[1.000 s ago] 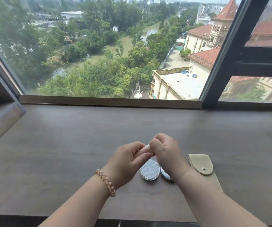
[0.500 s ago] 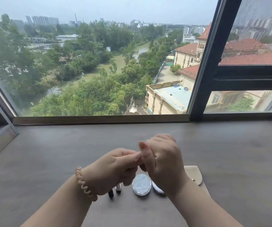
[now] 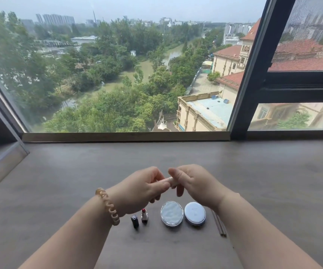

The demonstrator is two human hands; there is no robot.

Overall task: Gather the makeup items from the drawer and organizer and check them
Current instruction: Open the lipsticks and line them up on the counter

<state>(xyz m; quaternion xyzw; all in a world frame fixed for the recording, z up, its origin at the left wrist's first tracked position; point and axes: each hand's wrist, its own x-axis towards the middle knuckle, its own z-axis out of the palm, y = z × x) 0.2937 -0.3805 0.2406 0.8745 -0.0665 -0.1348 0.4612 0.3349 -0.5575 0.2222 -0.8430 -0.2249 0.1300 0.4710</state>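
Progress: gathering looks largely done. Four items sit in a row on the bench (image 3: 253,171) just below the grip: black tube (image 3: 135,221), opened lipstick (image 3: 144,216) with red tip showing, upright, silver compact (image 3: 171,213), white compact (image 3: 195,212). A thin strip (image 3: 219,223) lies to the right of the row, mostly under the right forearm (identity unclear). No drawer or organizer in view, so I cannot say whether more remains to fetch.

Checking appears under way: one small pale stick (image 3: 170,179) is held in the air between both hands, above the row and clear of the bench.

Pose: left hand (image 3: 143,188), beaded bracelet (image 3: 109,205) on the wrist, is curled closed around one end of the stick, thumb on top. Right hand (image 3: 193,184) pinches the other end, fingers bent down, palm turned away. Both forearms reach forward and converge; knuckles nearly meet. Looks like a cap twist or pull, judging by the opposed holds.
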